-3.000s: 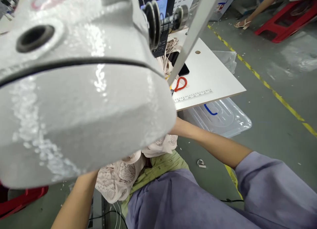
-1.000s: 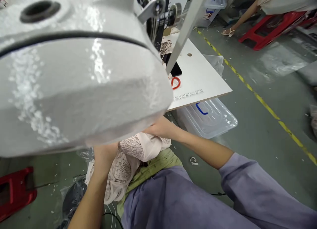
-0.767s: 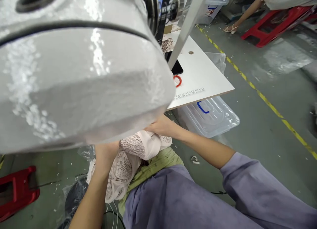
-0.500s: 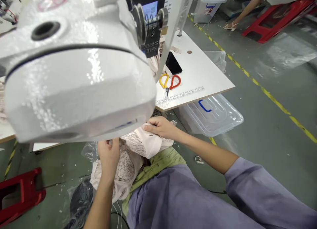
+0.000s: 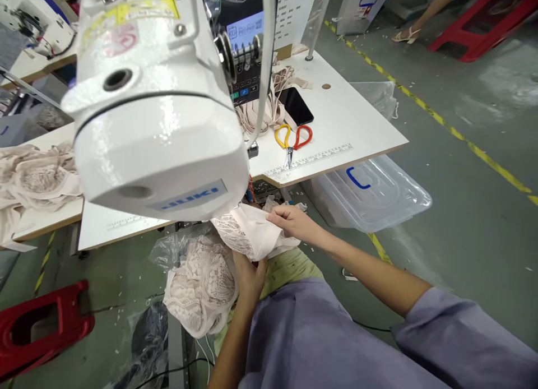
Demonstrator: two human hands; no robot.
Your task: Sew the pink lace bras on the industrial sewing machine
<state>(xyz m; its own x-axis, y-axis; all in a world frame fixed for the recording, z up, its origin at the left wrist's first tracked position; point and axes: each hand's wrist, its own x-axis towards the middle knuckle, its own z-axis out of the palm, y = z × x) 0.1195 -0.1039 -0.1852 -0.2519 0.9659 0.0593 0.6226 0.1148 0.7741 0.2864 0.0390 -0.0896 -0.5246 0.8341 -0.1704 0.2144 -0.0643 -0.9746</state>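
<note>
Under the white sewing machine head (image 5: 168, 153), a pale pink lace bra (image 5: 247, 232) is spread above my lap. My right hand (image 5: 290, 221) pinches the right edge of its smooth fabric. From below, my left hand (image 5: 251, 274) grips the bra's lower edge, its fingertips partly hidden beneath the cloth. More pale lace bras (image 5: 204, 288) hang in a bunch left of my left hand. The machine head hides the needle area and the far end of the held bra.
On the white table (image 5: 357, 120) lie scissors (image 5: 290, 145), a black phone (image 5: 296, 106), a printed ruler scale and beige straps (image 5: 263, 111). A lidded clear bin (image 5: 374, 193) stands below. Red stools (image 5: 46, 327) flank the area. More lace pieces (image 5: 40, 176) lie at left.
My left hand has moved right, from beside the bunched bras to the underside of the held bra. My right hand still pinches its edge. The view has shifted, showing more of the machine.
</note>
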